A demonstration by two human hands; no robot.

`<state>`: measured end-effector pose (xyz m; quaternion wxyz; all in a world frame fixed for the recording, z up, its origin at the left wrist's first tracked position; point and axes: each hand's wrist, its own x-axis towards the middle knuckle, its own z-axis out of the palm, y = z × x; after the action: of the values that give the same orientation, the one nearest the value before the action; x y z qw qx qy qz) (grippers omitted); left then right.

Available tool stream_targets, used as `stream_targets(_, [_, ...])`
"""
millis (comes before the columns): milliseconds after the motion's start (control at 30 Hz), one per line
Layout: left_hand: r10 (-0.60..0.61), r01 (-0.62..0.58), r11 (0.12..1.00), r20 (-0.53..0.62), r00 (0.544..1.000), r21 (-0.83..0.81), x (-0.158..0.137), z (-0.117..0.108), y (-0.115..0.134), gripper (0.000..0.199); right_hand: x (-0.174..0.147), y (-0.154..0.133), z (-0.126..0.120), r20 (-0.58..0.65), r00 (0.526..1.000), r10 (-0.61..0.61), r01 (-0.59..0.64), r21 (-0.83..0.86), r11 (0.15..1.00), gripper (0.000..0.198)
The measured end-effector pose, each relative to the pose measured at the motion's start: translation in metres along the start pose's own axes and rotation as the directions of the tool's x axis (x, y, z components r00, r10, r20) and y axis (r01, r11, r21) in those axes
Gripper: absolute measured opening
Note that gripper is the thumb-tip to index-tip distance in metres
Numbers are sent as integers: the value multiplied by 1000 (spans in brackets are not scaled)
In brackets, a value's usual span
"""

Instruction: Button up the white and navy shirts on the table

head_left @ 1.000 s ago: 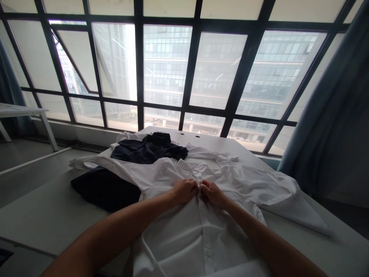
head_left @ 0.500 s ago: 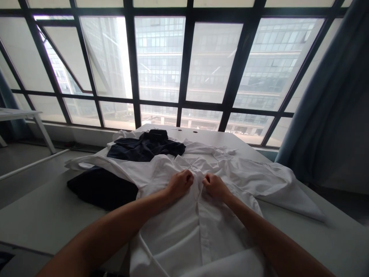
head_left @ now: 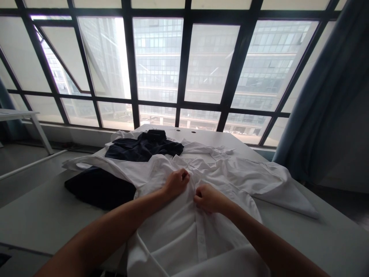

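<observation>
White cotton button-front shirt (head_left: 173, 227) lies front up on a long white table (head_left: 37, 219), collar toward the window, lower front nearest the wearer of the camera. Both sleeves are spread outward; cloth creased around the collar.

Left hand (head_left: 176, 182): on the shirt's upper front, just below the collar and left of the button placket (head_left: 201, 244). Fingers curled, small gap between thumb and forefinger. Cannot tell whether cloth is pinched.

Right hand (head_left: 210, 199): slightly nearer the wearer, fingers curled inward, thumb and forefinger closed on the shirt at the placket. Hands close together, not touching.

Surroundings: black folded cloth (head_left: 100, 188) on the table, partly under the left sleeve. Dark navy collared garment (head_left: 144, 148) beyond the shirt, white cloth (head_left: 210, 148) alongside it. Black-framed window (head_left: 180, 57) behind; blue-grey curtain (head_left: 314, 115) at right; second white table (head_left: 17, 114) at far left.
</observation>
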<state>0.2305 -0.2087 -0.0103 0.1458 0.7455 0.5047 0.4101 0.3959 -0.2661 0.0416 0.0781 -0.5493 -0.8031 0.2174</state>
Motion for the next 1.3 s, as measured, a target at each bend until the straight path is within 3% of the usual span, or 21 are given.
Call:
stream_targets(100, [-5, 5, 999, 3, 1000, 43, -5, -9, 8, 27, 2, 8, -8, 121, 992, 27, -56, 246, 968, 25])
stream_targets(167, [44, -52, 995, 87, 995, 90, -10, -17, 17, 35, 3, 14, -13, 156, 987, 25, -85, 389, 917, 24])
stream_targets(267, [170, -198, 979, 338, 926, 51, -16, -27, 30, 35, 5, 20, -17, 123, 992, 17, -78, 511, 856, 18])
stream_targets(333, [221, -235, 972, 426, 877, -20, -19, -27, 35, 28, 8, 23, -16, 70, 997, -11, -31, 567, 823, 16])
stream_targets(500, [265, -216, 962, 392, 881, -164, -19, -16, 29, 19, 11, 27, -14, 37, 996, -83, 38, 660, 750, 21])
stream_targets(700, [301, -221, 933, 281, 911, -284, -24, -7, 23, 21, 13, 29, -9, 119, 992, -38, -53, 678, 733, 16])
stream_targets(833, [279, -215, 927, 182, 943, -307, -21, -13, 25, 22, 21, 36, 0, 175, 985, 3, -107, 587, 803, 18])
stream_targets(900, [241, -154, 936, 257, 936, -317, -17, -23, 27, 22, 20, 39, -3, 182, 983, 24, -109, 477, 872, 21])
stream_targets(933, [219, -90, 942, 387, 896, -324, -15, -30, 29, 22, 17, 41, -7, 216, 976, 28, -118, 416, 902, 23])
stream_targets(967, [193, -3, 948, 565, 802, -318, -13, -39, 31, 23, 13, 42, -13, 286, 958, 25, -131, 358, 924, 23])
stream_targets(1000, [165, 91, 954, 754, 636, -285, -10, -48, 33, 24, 8, 43, -19, 384, 923, 15, -143, 307, 941, 23])
stream_targets(1033, [139, 171, 959, 899, 416, -227, -7, -56, 35, 25, 4, 44, -25, 491, 871, -2, -148, 267, 952, 21])
stream_targets(1067, [117, 221, 962, 971, 207, -163, -4, -64, 36, 26, 0, 45, -31, 580, 814, -19, -147, 238, 960, 19])
stream_targets(1100, [100, 243, 963, 992, 82, -117, 1, -71, 37, 30, -2, 45, -36, 633, 774, -35, -138, 221, 965, 17])
stream_targets(1133, [79, 245, 965, 994, 77, -96, 7, -75, 36, 35, -1, 46, -39, 638, 769, -44, -125, 218, 968, 17])
stream_targets(1167, [40, 235, 968, 982, 187, -84, 14, -77, 33, 41, 4, 47, -42, 593, 804, -43, -114, 225, 968, 19])
stream_targets(1200, [-34, 222, 973, 924, 381, -55, 22, -77, 28, 47, 12, 49, -43, 497, 867, -24, -107, 234, 966, 23])
stream_targets(1233, [-132, 221, 975, 796, 590, -2, 31, -74, 22, 51, 23, 52, -43, 357, 934, 7, -99, 239, 966, 27])
stream_targets(1267, [-232, 238, 968, 620, 749, 74, 41, -70, 14, 55, 37, 56, -43, 195, 980, 46, -92, 233, 968, 31])
stream_targets(1300, [-323, 282, 946, 448, 834, 157, 51, -64, 6, 56, 53, 60, -43, 32, 996, 88, -93, 209, 974, 35])
